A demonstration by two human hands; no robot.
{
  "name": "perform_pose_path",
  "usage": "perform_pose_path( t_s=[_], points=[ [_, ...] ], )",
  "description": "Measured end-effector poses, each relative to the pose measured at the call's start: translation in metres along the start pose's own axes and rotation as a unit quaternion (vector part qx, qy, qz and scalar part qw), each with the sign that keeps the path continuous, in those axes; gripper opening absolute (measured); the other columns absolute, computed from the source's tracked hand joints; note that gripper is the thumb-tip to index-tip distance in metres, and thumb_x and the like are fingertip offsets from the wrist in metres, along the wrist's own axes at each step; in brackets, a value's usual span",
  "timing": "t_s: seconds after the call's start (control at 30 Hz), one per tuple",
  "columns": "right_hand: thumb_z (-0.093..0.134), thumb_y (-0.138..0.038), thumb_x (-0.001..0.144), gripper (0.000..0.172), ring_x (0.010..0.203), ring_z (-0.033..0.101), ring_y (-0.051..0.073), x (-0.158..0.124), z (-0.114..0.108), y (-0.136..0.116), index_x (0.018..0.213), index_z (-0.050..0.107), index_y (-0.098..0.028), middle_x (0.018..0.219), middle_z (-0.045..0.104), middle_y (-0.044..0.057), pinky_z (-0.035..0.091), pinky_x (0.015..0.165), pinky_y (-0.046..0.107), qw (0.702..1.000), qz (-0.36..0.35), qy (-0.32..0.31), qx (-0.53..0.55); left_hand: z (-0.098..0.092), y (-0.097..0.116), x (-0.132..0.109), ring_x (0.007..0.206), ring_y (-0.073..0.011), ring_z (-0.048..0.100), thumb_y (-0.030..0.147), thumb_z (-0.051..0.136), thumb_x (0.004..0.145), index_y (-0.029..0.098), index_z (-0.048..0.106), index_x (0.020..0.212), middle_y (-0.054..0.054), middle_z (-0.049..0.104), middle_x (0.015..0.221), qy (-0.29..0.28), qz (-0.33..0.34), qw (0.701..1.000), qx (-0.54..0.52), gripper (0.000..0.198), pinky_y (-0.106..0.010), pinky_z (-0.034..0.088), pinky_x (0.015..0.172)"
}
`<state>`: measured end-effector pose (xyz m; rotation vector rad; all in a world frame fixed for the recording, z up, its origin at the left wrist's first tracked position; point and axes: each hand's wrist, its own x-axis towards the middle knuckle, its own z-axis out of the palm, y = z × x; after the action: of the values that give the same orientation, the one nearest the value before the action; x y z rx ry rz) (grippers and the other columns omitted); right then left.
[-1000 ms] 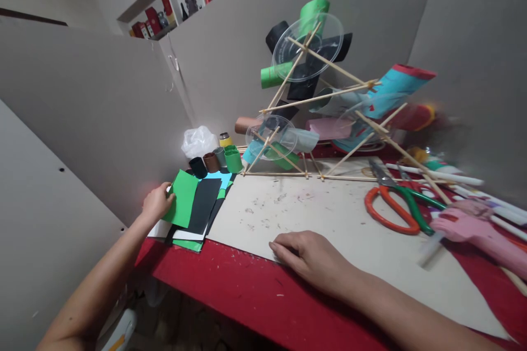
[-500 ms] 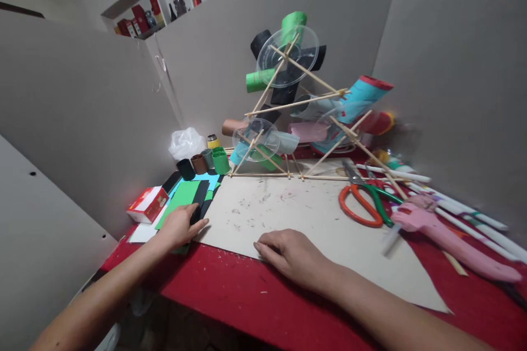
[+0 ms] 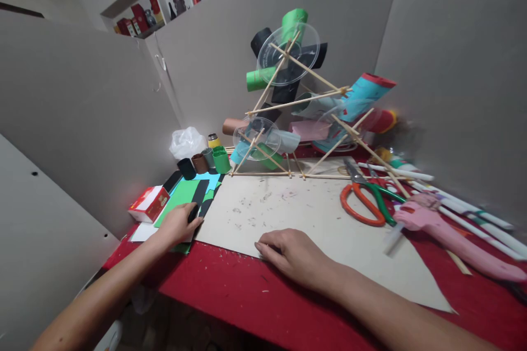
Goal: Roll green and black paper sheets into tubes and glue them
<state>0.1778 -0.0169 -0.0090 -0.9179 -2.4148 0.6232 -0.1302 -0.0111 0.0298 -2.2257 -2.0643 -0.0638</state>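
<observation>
At the left, my left hand [image 3: 179,225] is at the near end of a stack of coloured paper sheets [image 3: 178,193]. Its fingers are bent over the sheets with the thumb at their right edge, and black shows between finger and thumb. How many sheets it grips is hidden. My right hand [image 3: 290,252] rests on the front edge of a beige board [image 3: 255,230], fingers curled in and nothing visible in them. Behind the board stands a stick frame [image 3: 267,174] carrying clear plastic discs [image 3: 263,60] with coloured paper tubes [image 3: 257,80] around them.
Scissors [image 3: 362,205] with orange and green handles lie on the board's right. Beside them are a pink glue gun [image 3: 453,238] and white rolled tubes [image 3: 473,230]. A red-and-white box [image 3: 149,203], short paper rings [image 3: 200,163] and a plastic bag [image 3: 187,143] stand left, on red cloth [image 3: 230,296].
My left hand has drawn slightly left and its thumb has come closer to the fingers at the sheets. My right hand has stayed in place.
</observation>
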Motion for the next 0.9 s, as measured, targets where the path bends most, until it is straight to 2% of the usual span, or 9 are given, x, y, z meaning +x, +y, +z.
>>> perform_pose_path(
  t_s=[0.13,0.3,0.9],
  points=[
    [0.042,-0.024,0.092,0.031,0.055,0.048,0.012,0.0,-0.0006,-0.0013,0.064,0.057,-0.02,0.061,0.062,0.0,0.03,0.056,0.025,1.0,0.002,-0.003,0.002,-0.0014,-0.0017,-0.0004,0.11,-0.0291,0.059,0.046,0.049,0.088,0.019,0.055,0.126,-0.013,0.063,0.123,0.0,-0.016,1.0,0.006,0.047,-0.034,0.046,0.084],
    [0.042,-0.023,0.092,0.032,0.055,0.049,0.013,-0.0002,-0.001,-0.0022,0.065,0.058,-0.02,0.06,0.061,0.001,0.031,0.055,0.025,1.0,0.004,-0.003,-0.002,-0.0045,-0.0023,-0.0015,0.104,-0.0286,0.062,0.044,0.049,0.088,0.021,0.056,0.124,-0.011,0.066,0.118,-0.003,-0.023,1.0,0.014,0.043,-0.033,0.047,0.078],
    [0.043,-0.022,0.093,0.032,0.057,0.053,0.013,-0.0008,0.0004,-0.0003,0.066,0.06,-0.019,0.063,0.064,0.002,0.031,0.056,0.026,1.0,-0.007,-0.003,-0.016,-0.0046,0.0,-0.0004,0.102,-0.0276,0.063,0.037,0.049,0.087,0.022,0.057,0.123,-0.011,0.067,0.116,-0.001,-0.025,0.999,0.02,0.04,-0.032,0.046,0.08]
  ],
)
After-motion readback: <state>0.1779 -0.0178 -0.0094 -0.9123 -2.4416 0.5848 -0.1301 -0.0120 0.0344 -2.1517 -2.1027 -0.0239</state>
